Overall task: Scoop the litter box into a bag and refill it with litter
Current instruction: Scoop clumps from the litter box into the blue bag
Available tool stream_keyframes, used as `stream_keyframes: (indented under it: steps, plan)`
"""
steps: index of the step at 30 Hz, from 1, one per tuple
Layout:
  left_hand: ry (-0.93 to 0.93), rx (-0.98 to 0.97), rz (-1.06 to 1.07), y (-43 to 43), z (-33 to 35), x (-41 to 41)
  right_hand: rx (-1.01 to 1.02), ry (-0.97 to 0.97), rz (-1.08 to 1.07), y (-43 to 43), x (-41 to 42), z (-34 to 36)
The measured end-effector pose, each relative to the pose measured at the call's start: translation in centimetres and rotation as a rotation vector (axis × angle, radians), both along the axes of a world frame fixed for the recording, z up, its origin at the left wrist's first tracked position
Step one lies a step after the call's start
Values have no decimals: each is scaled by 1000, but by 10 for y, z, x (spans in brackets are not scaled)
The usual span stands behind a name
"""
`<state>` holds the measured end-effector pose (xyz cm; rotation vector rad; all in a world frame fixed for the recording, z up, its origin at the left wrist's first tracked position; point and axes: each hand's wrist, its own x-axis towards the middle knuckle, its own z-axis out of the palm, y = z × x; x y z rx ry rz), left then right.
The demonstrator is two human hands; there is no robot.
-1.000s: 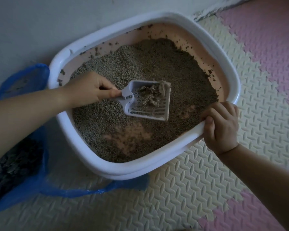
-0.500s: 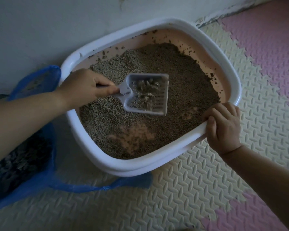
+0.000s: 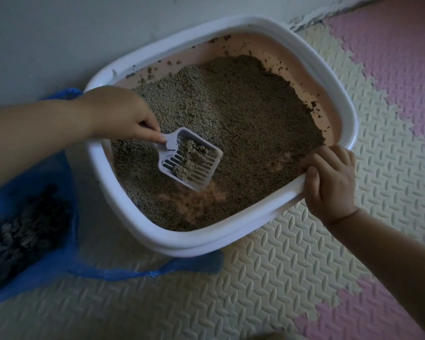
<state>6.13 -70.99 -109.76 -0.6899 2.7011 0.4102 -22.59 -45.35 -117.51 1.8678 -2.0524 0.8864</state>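
left hand (image 3: 118,114) reaches in from 9 o'clock, fingers curled round the scoop (image 3: 190,159) handle, clumps aboard, over the litter (image 3: 243,114). right hand (image 3: 329,177) clamps the litter box (image 3: 231,239) rim at 4 o'clock. bag (image 3: 22,229) at 8 o'clock.

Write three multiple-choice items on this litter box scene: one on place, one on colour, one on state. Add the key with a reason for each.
1. Where does the bag lie?
A) left of the litter box
B) inside it
C) right of it

2. What colour is the bag?
A) pink
B) blue
C) black

3. What does the scoop hold?
A) nothing
B) water
C) clumps

Key:
1 A: it lies past the box's left rim.
2 B: its plastic is blue.
3 C: clumps sit on the slotted scoop, which the left hand holds over the litter while the right hand grips the rim.
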Motion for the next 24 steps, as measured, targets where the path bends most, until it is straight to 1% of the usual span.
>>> stream_keyframes:
  steps: [4,7,10,17,21,24]
  plan:
    - [-97,-157,-178,-6,-2,-26,2,-1,5,0,-1,-2]
    - [-166,-197,-196,-5,-3,-47,-13,0,11,-1,-2,-3]
    - [-152,-223,-232,5,-8,-72,-22,4,22,-1,-3,-3]
    - [-147,-226,-283,23,-25,-116,-38,-4,39,-2,-3,-2]
    - [-112,-172,-263,31,-35,-133,-50,-1,37,-2,-3,-3]
    - [-94,-92,-252,28,-41,-137,-56,-6,42,-3,-3,-2]
